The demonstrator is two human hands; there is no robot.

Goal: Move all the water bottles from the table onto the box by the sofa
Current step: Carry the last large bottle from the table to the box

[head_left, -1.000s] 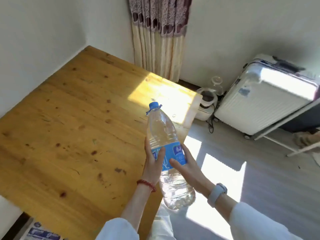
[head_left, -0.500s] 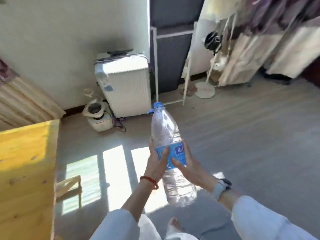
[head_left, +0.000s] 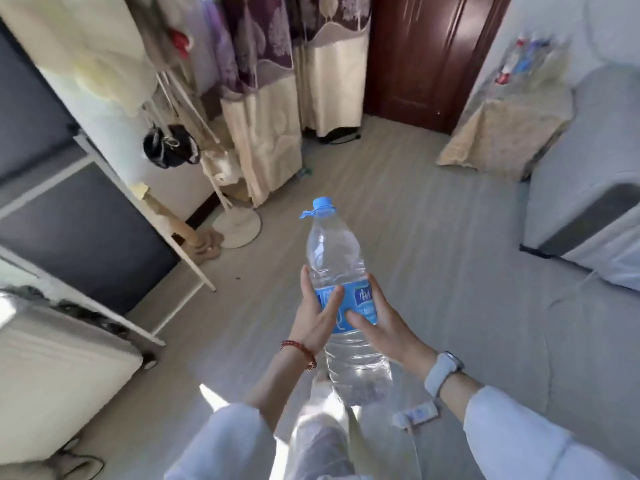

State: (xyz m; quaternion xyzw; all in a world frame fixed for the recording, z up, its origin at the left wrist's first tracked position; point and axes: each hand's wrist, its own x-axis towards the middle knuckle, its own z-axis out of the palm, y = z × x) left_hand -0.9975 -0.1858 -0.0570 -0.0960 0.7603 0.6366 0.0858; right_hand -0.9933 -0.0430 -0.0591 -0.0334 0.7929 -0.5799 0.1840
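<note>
A large clear water bottle [head_left: 334, 258] with a blue cap and blue label is upright in front of me, above the floor. My left hand [head_left: 317, 315] grips its label from the left, thumb across the front. My right hand [head_left: 382, 322] holds it from the right, thumb on the label. At the far right, a box draped in a beige cloth [head_left: 509, 129] stands beside the grey sofa [head_left: 588, 168]. Several bottles [head_left: 523, 58], blurred, stand on top of it. The table is out of view.
A white suitcase [head_left: 59, 368] stands at the left by a dark panel with a white frame [head_left: 86, 233]. A coat stand [head_left: 228, 209] with hanging clothes and curtains [head_left: 270, 98] is ahead left. A dark red door [head_left: 426, 53] lies ahead. Open grey floor [head_left: 433, 220] stretches toward the sofa.
My view has swung right, away from the wooden table and past the suitcase, toward the door, sofa and covered box. Both hands have kept their hold on the bottle.
</note>
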